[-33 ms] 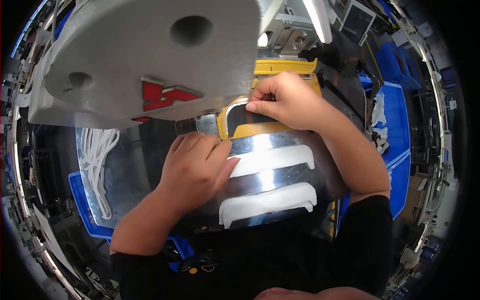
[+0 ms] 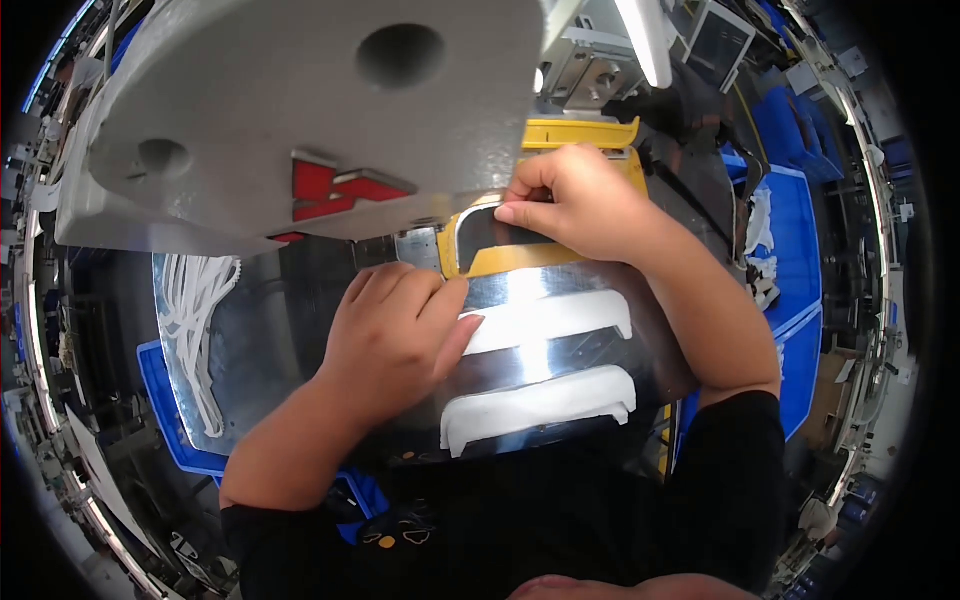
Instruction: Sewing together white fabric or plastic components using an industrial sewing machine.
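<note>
My right hand (image 2: 580,205) is over a yellow frame-like plate (image 2: 515,260), with thumb and forefinger pinched together. A curved white strip (image 2: 462,232) lines the frame's dark opening and runs up to those fingertips. My left hand (image 2: 395,335) is closed, knuckles up, beside the frame's near left corner. Its thumb lies at the left end of a white, shallow U-shaped piece (image 2: 545,320); what its fingers hold, if anything, is hidden. Nearer me, a second white U-shaped piece (image 2: 540,405) lies on the shiny metal table (image 2: 490,365).
A large grey machine head (image 2: 300,130) with a red emblem overhangs the frame's left side. White strips (image 2: 195,320) lie bunched at the table's left. Blue bins (image 2: 795,240) stand at right, and another blue bin (image 2: 155,385) at left. A yellow bar (image 2: 580,133) sits behind the frame.
The view has shifted very slightly, so the machine head appears a little farther right. Both hands keep their places at the frame and the white piece.
</note>
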Demonstrator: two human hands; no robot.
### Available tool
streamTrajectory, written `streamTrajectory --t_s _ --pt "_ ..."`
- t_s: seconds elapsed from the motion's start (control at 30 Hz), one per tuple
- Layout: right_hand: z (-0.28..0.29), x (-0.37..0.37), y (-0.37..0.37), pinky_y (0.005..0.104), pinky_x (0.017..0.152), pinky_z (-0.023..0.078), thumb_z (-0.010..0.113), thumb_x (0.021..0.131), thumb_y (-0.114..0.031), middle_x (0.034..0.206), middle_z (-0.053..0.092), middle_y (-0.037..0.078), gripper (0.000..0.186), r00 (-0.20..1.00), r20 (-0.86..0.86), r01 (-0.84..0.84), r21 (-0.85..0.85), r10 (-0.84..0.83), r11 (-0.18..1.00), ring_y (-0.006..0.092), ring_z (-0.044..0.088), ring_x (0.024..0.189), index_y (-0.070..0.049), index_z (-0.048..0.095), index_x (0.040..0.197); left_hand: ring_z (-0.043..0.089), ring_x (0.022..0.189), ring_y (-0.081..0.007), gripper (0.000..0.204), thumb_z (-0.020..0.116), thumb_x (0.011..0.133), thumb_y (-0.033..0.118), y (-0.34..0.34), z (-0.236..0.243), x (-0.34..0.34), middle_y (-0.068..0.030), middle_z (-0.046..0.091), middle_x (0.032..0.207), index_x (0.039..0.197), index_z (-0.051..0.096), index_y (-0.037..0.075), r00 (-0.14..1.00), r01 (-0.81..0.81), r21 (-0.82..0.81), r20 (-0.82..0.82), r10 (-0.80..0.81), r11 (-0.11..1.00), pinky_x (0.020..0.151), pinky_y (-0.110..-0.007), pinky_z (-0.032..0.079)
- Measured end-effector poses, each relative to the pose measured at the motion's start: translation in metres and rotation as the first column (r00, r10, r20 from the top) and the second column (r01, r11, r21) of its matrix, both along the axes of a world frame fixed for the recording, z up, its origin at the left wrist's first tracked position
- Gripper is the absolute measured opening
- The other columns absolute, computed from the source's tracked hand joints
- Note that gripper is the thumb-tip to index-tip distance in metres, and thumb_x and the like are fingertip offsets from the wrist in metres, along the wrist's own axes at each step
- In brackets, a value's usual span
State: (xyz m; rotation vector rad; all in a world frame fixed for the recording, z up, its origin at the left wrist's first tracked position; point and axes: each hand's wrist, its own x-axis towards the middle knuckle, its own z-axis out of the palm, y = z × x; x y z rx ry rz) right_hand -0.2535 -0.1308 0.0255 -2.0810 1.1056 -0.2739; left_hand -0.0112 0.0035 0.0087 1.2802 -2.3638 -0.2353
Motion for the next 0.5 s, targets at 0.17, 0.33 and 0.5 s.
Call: streamTrajectory --t_s 0.17,0.33,0.5 --pt "0.000 0.010 0.002 0.0377 0.071 0.058 0.087 0.092 -0.022 0.084 0.079 0.021 0.024 0.999 -0.030 0.037 -0.117 -0.041 0.992 0.0297 0.078 0.075 0.001 0.082 0.094 0.066 0.096 -0.0290 0.045 0.084 0.089 0.028 0.000 -0.004 -0.001 -0.0093 0.068 0.105 0.127 0.077 0.005 1.000 -0.029 -0.030 -0.002 0.029 0.999 0.088 -0.044 0.053" --pt "-0.006 0.011 0.000 0.0378 0.070 0.058 0.088 0.089 -0.020 0.083 0.079 0.019 0.022 0.998 -0.035 0.049 -0.092 -0.052 0.995 0.0306 0.077 0.073 0.000 0.082 0.090 0.063 0.102 -0.0301 0.051 0.082 0.091 0.032 -0.002 -0.003 -0.001 -0.0102 0.066 0.112 0.133 0.075 0.004 0.996 -0.045 -0.016 0.075 0.046 0.999 0.092 -0.044 0.052" --pt "-0.004 0.012 0.001 0.0386 0.069 0.057 0.088 0.089 -0.019 0.081 0.078 0.018 0.019 0.997 -0.059 0.034 -0.115 -0.041 0.993 0.0307 0.076 0.071 -0.001 0.081 0.090 0.062 0.103 -0.0302 0.053 0.081 0.091 0.035 -0.002 -0.004 -0.002 -0.0099 0.066 0.113 0.134 0.075 0.004 0.993 -0.070 0.006 0.091 0.069 0.998 0.094 -0.045 0.051"
